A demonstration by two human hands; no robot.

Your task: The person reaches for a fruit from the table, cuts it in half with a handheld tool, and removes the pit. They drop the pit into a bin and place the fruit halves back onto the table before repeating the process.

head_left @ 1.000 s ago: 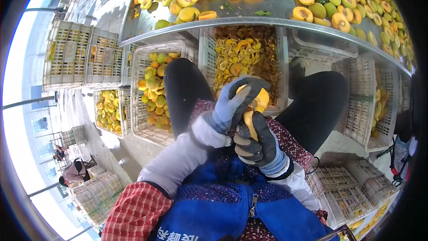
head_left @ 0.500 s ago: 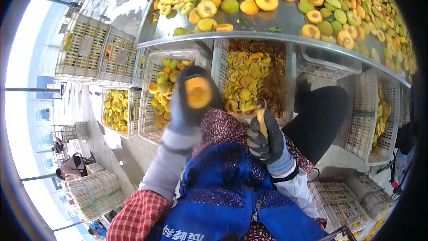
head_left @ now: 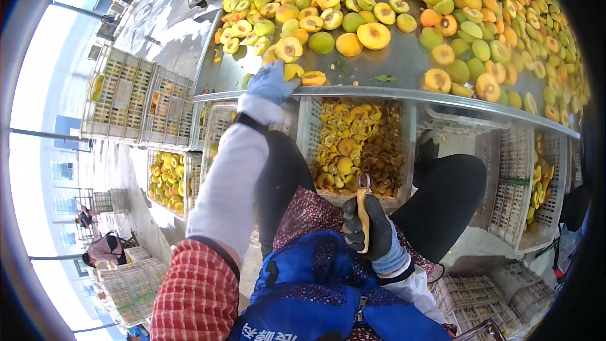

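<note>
While the left hand (head_left: 270, 82) reaches far out over the near edge of the bench (head_left: 391, 63), its gloved fingers lie on a halved yellow fruit (head_left: 291, 71) at that edge; whether the grip is closed on the fruit I cannot tell, because the glove hides it. Just to the right of this fruit lies another half (head_left: 314, 78), cut side turned sideways. The right hand (head_left: 372, 230) is near the body, above the lap, and its grip is closed around the yellow handle of a pitting tool (head_left: 363, 205), whose small metal loop points up. Between the knees, under the bench, stands a white crate (head_left: 404, 151) filled with yellow peels and pits. To the left of it a second crate (head_left: 218, 129) is partly hidden behind the left sleeve. On the bench, many whole green and halved yellow fruits (head_left: 404, 19) lie spread to the far side. Far left, stacked crates (head_left: 136, 98) stand on the floor, and a person (head_left: 104, 249) bends there.
</note>
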